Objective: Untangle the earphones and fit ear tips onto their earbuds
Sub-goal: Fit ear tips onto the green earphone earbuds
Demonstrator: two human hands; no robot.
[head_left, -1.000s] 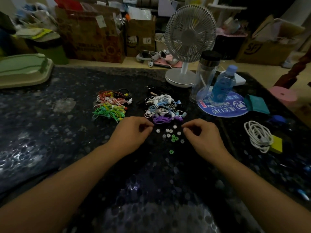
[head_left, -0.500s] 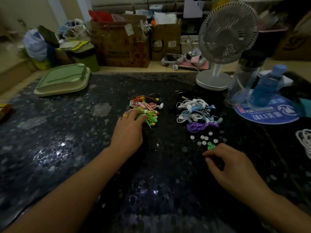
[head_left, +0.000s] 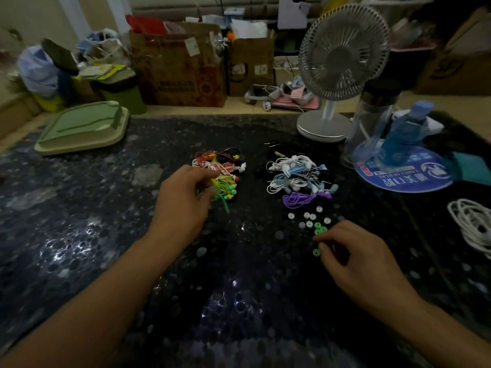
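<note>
Two tangles of earphones lie on the dark speckled table [head_left: 106,235]. The left pile [head_left: 220,163] is red, pink, yellow and green; the right pile [head_left: 292,173] is white and blue, with a purple set [head_left: 297,200] at its near edge. My left hand [head_left: 180,205] reaches into the left pile, fingers closed around the green earphones [head_left: 227,193]. Loose white ear tips [head_left: 308,216] and green ear tips [head_left: 320,229] are scattered in front of the right pile. My right hand [head_left: 353,258] is curled, its fingertips touching one green ear tip [head_left: 316,252]; whether it grips the tip is unclear.
A desk fan [head_left: 342,57], a clear tumbler [head_left: 372,123] and a blue bottle [head_left: 406,131] on a round blue pad [head_left: 403,179] stand at the back right. A coiled white cable [head_left: 473,224] lies far right, a green tray [head_left: 82,128] back left.
My left hand went from the ear tips to the left pile and closed on the green earphones. My right hand drew back towards me onto a green ear tip. The view turned left.
</note>
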